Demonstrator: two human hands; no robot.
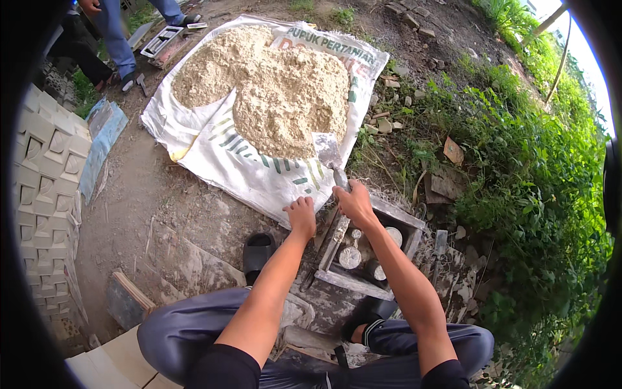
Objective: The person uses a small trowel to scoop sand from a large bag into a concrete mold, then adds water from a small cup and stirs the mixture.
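Head view: a white sack point(259, 185) lies spread on the dirt point(123, 194).
Tan pile point(291, 91): on top of the sack, maybe so it stays clean.
Trowel point(327, 149): its flat blade is over the sack's near right part, by the pile's edge.
Right hand point(355, 203): wrapped around the trowel's handle, by the sack's near right side, likely to steer the blade.
Left hand point(302, 216): at the sack's near edge, fingers bent; I can't tell if they pinch it.
Wooden box point(355, 285): just nearer than the sack, maybe for easy reach.
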